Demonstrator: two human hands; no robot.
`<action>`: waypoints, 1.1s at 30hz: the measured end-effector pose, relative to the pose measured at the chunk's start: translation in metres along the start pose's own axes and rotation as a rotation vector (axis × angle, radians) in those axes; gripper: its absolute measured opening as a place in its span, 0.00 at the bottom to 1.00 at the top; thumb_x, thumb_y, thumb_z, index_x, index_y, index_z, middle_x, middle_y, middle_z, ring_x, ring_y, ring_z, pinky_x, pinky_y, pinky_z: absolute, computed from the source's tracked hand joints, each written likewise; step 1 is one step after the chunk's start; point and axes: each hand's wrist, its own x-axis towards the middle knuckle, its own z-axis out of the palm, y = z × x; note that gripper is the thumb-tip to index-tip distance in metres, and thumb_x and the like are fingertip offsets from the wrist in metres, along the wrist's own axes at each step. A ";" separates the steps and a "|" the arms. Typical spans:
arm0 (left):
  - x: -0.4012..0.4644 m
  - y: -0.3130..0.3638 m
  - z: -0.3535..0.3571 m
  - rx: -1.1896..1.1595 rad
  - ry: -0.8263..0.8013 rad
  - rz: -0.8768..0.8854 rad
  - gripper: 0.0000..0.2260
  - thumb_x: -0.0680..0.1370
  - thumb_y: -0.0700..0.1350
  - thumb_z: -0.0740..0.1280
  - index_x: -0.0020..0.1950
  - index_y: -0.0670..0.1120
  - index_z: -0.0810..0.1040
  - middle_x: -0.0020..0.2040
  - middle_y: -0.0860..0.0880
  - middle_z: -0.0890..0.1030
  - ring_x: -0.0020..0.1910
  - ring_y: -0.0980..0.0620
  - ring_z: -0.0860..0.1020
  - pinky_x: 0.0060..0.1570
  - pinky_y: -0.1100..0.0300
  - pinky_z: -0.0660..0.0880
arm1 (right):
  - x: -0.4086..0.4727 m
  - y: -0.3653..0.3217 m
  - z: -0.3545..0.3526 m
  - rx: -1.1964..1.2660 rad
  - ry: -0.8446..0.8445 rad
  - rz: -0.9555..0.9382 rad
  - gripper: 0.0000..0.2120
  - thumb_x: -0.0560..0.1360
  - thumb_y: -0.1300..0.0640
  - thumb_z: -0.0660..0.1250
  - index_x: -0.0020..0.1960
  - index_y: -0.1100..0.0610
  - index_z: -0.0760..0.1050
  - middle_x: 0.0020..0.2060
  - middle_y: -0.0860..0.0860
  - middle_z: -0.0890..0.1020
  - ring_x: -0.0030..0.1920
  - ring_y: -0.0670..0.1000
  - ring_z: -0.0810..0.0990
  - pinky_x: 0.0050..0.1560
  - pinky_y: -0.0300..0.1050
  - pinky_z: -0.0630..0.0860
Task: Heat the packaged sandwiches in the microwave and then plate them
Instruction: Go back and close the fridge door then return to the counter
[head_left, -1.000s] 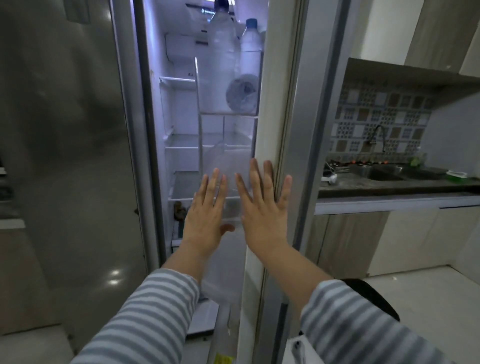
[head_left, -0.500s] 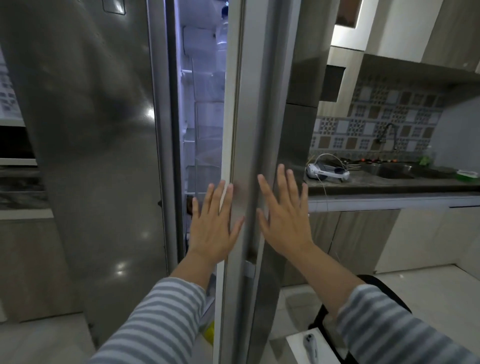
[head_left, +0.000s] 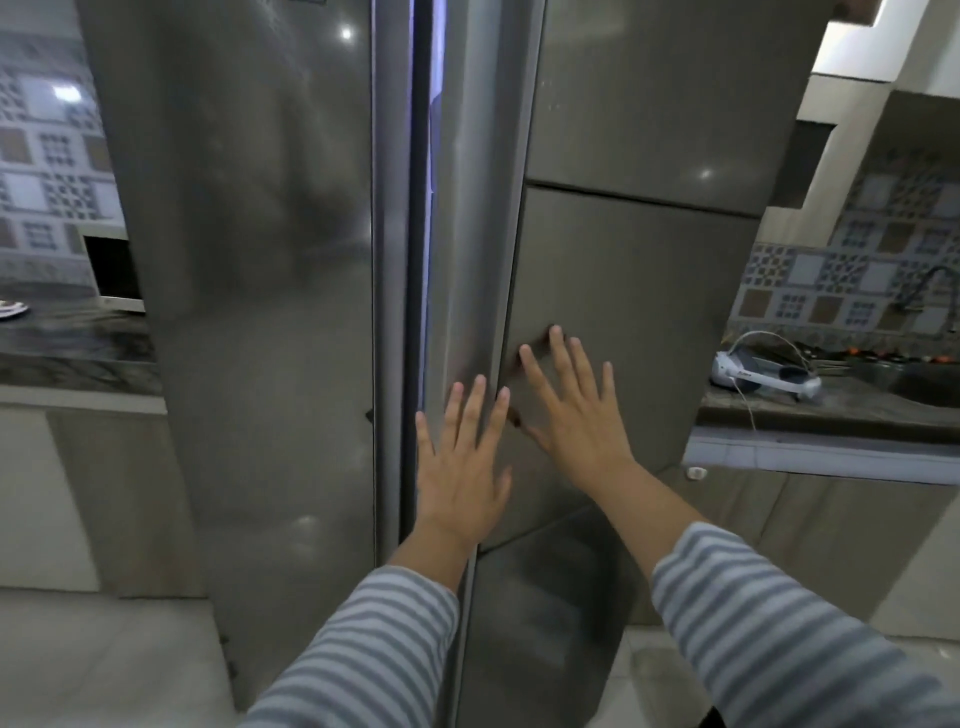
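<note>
A tall steel fridge fills the middle of the head view. Its right door (head_left: 634, 291) stands almost closed, with only a thin lit gap beside the left door (head_left: 249, 260). My left hand (head_left: 462, 462) lies flat with spread fingers on the right door's inner edge. My right hand (head_left: 576, 410) presses flat on the same door's face, fingers apart. Neither hand holds anything. A white microwave (head_left: 111, 273) shows partly behind the fridge on the left counter. No sandwiches or plate are in view.
A dark stone counter (head_left: 67, 348) runs on the left. On the right counter (head_left: 831, 410) lies a white headset (head_left: 763, 371) with a cable, beside a sink (head_left: 930, 384) and tap. Cabinets stand below both counters; the floor is pale tile.
The fridge's right door has swung from wide open to nearly closed under both flat hands. The shelves and water bottles inside are now hidden. The view has shifted left.
</note>
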 end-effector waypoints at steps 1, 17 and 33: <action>0.005 -0.003 0.005 0.020 0.000 -0.022 0.43 0.76 0.54 0.63 0.75 0.54 0.31 0.78 0.49 0.35 0.77 0.47 0.35 0.72 0.34 0.43 | 0.007 -0.001 0.008 0.008 0.018 -0.018 0.50 0.67 0.43 0.75 0.78 0.49 0.47 0.77 0.59 0.54 0.76 0.61 0.57 0.66 0.70 0.65; 0.101 -0.034 0.086 -0.188 0.014 -0.336 0.45 0.77 0.47 0.67 0.77 0.49 0.33 0.76 0.41 0.30 0.77 0.44 0.35 0.72 0.40 0.41 | 0.105 -0.003 0.103 -0.029 0.060 -0.166 0.50 0.65 0.48 0.76 0.78 0.49 0.50 0.78 0.59 0.47 0.77 0.62 0.46 0.71 0.68 0.50; 0.160 -0.059 0.160 -0.193 0.117 -0.328 0.47 0.74 0.43 0.71 0.77 0.46 0.36 0.75 0.41 0.33 0.74 0.44 0.31 0.71 0.43 0.63 | 0.162 0.002 0.151 -0.133 0.018 -0.196 0.50 0.68 0.44 0.74 0.79 0.49 0.47 0.78 0.59 0.46 0.77 0.64 0.43 0.71 0.70 0.43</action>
